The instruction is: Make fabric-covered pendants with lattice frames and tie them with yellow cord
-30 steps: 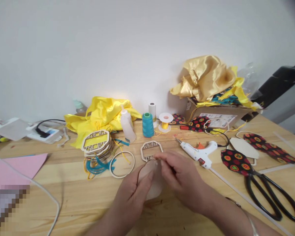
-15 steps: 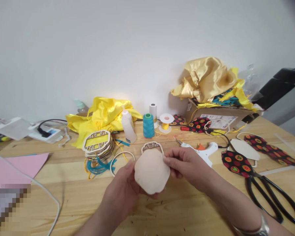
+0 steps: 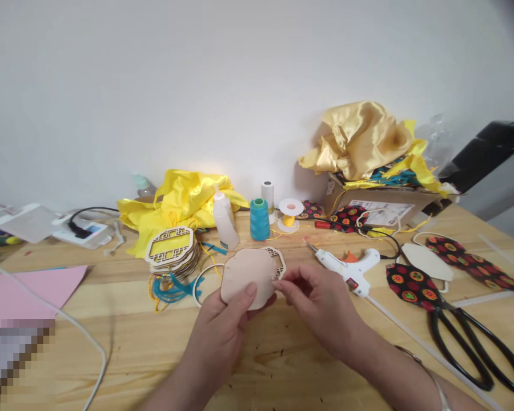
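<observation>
My left hand [image 3: 229, 322] holds a cream, scalloped flat panel [image 3: 246, 279], thumb on its face and fingers behind. My right hand [image 3: 314, 308] is closed in a pinch at the panel's right edge; whatever lies between its fingertips is too small to make out. Partly hidden behind the panel is a wooden lattice frame [image 3: 279, 260]. A pale ring [image 3: 197, 285] lies left of the panel, beside a pile of similar lattice frames [image 3: 169, 246]. To the right of my right hand rests a white glue gun [image 3: 340, 265].
Behind stand a squeeze bottle [image 3: 225, 222], a teal thread cone [image 3: 259, 221] and a yellow cord spool [image 3: 289, 214]. Black-handled scissors [image 3: 462, 342] and patterned fabric [image 3: 413, 288] lie right, before a cardboard box [image 3: 385, 208]. A white cable [image 3: 79, 328] crosses the left side.
The panel has moved slightly left and up, and now tilts differently. My left thumb has come onto its face. My right hand has shifted down along its edge, and the glue gun shows more fully.
</observation>
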A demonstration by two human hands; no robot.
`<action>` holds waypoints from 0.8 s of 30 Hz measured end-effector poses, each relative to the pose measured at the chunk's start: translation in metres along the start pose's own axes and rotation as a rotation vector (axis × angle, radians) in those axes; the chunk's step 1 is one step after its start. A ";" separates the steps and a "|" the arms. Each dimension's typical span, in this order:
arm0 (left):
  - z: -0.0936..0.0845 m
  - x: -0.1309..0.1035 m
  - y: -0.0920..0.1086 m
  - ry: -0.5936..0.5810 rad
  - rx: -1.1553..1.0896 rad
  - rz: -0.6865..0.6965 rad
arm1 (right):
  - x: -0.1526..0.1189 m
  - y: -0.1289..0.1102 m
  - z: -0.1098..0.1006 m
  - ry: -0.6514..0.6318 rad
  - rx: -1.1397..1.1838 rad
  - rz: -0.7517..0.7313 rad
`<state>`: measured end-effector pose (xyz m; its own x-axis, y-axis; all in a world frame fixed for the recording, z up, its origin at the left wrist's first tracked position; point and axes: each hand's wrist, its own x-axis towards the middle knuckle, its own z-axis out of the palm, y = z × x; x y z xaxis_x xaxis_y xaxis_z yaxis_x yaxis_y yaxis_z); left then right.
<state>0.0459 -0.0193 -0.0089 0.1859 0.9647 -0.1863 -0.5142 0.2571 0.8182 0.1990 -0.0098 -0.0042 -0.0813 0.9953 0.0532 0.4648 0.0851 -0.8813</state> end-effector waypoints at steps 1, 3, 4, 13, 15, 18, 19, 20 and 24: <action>0.000 0.000 0.001 -0.007 -0.013 -0.005 | -0.001 0.001 -0.001 0.075 -0.158 -0.121; 0.001 0.001 0.001 -0.015 -0.024 -0.020 | -0.002 0.002 -0.002 0.146 -0.364 -0.303; 0.000 0.001 0.000 -0.016 -0.025 -0.026 | -0.003 0.003 -0.001 0.151 -0.425 -0.371; -0.004 0.002 -0.003 -0.035 0.253 -0.012 | -0.008 0.019 0.006 0.173 -0.649 -0.648; -0.004 0.001 -0.002 -0.016 0.347 0.005 | -0.009 0.020 0.007 0.163 -0.653 -0.645; -0.004 0.000 -0.001 -0.009 0.393 0.011 | -0.011 0.020 0.009 0.147 -0.645 -0.639; -0.004 0.000 -0.001 -0.013 0.382 0.011 | -0.011 0.019 0.009 0.144 -0.644 -0.639; -0.004 0.000 -0.001 -0.017 0.365 0.010 | -0.011 0.019 0.010 0.143 -0.645 -0.638; -0.005 0.002 -0.003 -0.020 0.310 0.000 | -0.009 0.018 0.010 0.133 -0.623 -0.616</action>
<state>0.0441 -0.0180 -0.0145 0.2035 0.9628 -0.1779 -0.2353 0.2245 0.9456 0.1989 -0.0181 -0.0251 -0.3899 0.7582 0.5226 0.7712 0.5790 -0.2645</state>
